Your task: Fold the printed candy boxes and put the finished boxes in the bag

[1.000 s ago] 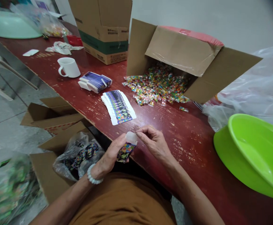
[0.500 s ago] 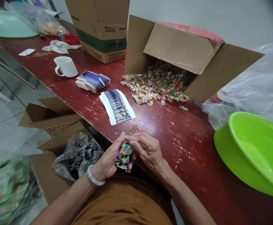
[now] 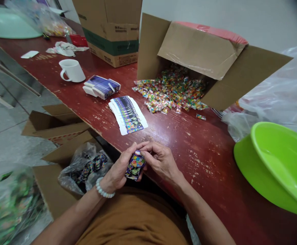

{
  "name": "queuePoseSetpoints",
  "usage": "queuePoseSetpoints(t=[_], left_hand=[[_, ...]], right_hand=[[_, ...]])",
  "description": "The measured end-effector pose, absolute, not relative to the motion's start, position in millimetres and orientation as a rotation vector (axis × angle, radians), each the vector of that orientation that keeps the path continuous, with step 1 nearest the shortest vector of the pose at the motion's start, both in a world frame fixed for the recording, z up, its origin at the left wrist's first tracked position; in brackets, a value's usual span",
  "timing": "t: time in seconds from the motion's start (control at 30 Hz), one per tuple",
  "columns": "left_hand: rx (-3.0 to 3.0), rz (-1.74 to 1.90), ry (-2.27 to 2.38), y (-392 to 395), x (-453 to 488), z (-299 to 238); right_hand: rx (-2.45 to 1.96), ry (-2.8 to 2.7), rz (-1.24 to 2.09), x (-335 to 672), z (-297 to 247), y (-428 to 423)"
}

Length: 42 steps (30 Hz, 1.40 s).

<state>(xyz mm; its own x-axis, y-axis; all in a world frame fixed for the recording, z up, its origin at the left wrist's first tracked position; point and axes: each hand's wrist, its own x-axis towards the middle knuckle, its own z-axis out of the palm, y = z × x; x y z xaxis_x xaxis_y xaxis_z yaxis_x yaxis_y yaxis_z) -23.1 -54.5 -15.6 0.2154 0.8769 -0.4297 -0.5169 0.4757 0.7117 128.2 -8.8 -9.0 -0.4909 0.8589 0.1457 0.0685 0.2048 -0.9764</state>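
Observation:
My left hand [image 3: 120, 168] is wrapped round a small purple printed candy box [image 3: 135, 166], held upright at the table's front edge. The fingers and thumb of my right hand [image 3: 161, 159] pinch at the box's top end, where a strip of white flap shows. Just beyond my hands, a fanned stack of flat printed box blanks [image 3: 129, 115] lies on the red table. Behind it rests a pile of folded blue-purple cartons [image 3: 101, 86]. What is inside the held box is hidden.
Wrapped candies [image 3: 175, 90] spill from a tipped cardboard box [image 3: 189, 51]. A green basin [image 3: 263, 170] stands right, a white mug [image 3: 72, 70] left, and a tall carton [image 3: 110, 34] behind. Below the table edge, an open box [image 3: 53, 187] holds a bag of dark packets [image 3: 92, 168].
My right fingers have shifted slightly over the box's top, and its white flap edge shows more. The box stays in my left hand. The view has moved a little.

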Motion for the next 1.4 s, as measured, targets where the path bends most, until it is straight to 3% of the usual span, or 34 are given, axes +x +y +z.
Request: queuePoseSetpoints(t=[0.43, 0.6, 0.77, 0.87, 1.03, 1.2, 1.4], left_hand=[[0.103, 1.268, 0.811, -55, -9, -35], [0.315, 1.293, 0.998, -71, -32, -48], [0.829, 1.141, 1.918, -91, -134, -79], [0.817, 1.023, 2.172, -107, -200, -98], [0.885, 1.020, 2.343, -106, -235, -89], [1.406, 1.228, 2.224, -37, -180, -54], [2.238, 0.575, 2.150, 33, -110, -38]], right_hand=[[-0.879, -2.230, 0.784, 120, -43, -38], [-0.803, -2.343, 0.872, 106, -48, -37], [-0.940, -2.224, 1.107, 116, -55, -28], [-1.023, -2.145, 1.109, 125, -63, -22], [-1.025, -2.151, 1.085, 125, -66, -18], [-1.123, -2.147, 1.032, 120, -66, -13], [-1.034, -2.046, 1.061, 118, -69, -9]])
